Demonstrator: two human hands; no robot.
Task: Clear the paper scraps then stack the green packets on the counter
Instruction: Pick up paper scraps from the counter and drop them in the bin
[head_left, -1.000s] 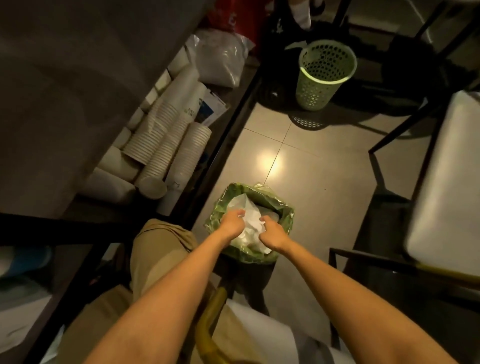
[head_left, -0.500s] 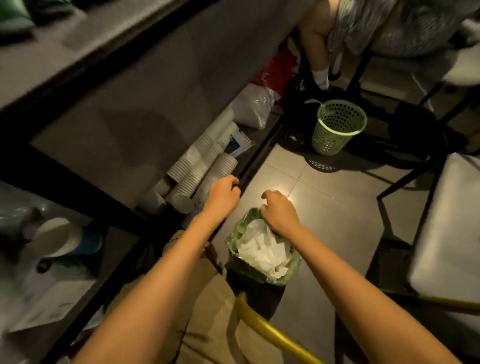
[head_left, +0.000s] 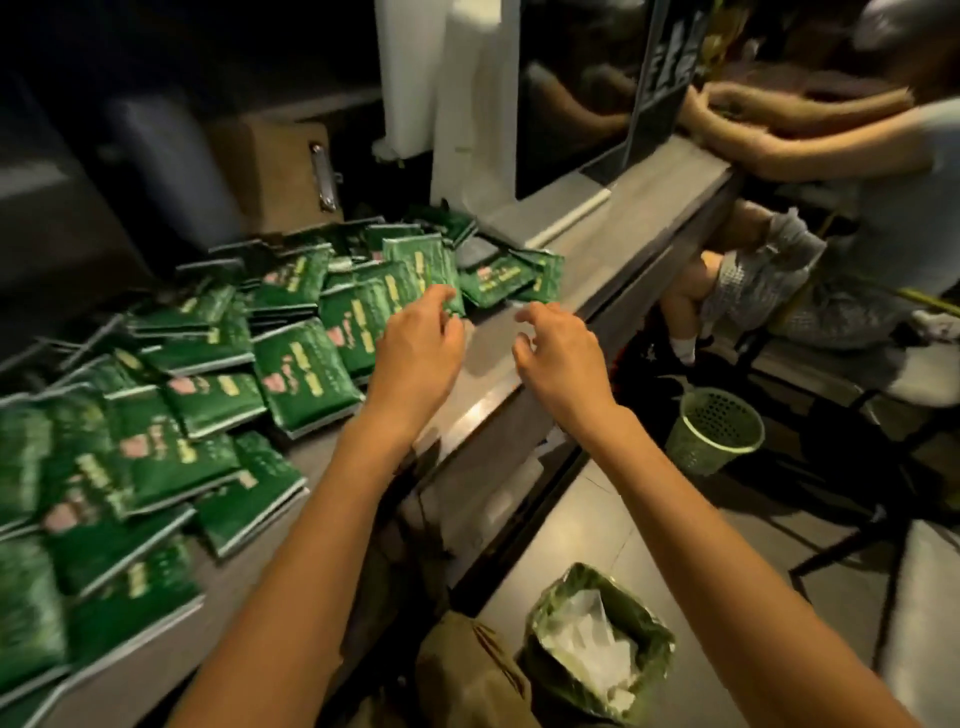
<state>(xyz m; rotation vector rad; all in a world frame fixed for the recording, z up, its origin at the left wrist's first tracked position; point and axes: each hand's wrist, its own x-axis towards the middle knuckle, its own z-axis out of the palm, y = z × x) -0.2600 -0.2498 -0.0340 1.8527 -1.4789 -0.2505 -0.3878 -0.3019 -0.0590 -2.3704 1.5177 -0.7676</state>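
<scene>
Grey counter (head_left: 597, 244), dim room, tiled floor (head_left: 587, 525): flat glossy green packets (head_left: 306, 379) heaped loose on it, print blurred, unreadable. White paper scraps (head_left: 597, 649) in green-lined bin (head_left: 652, 642). Left hand (head_left: 421, 343), right hand (head_left: 558, 353): fingers loosely spread, empty.

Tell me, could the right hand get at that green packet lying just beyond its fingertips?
Probably yes. The right hand hovers open over bare counter, and the green packet lies just ahead with nothing between.

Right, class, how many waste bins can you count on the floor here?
2. A green mesh basket stands right of the counter; a bag-lined bin with paper scraps sits nearer the camera. More may be hidden.
</scene>
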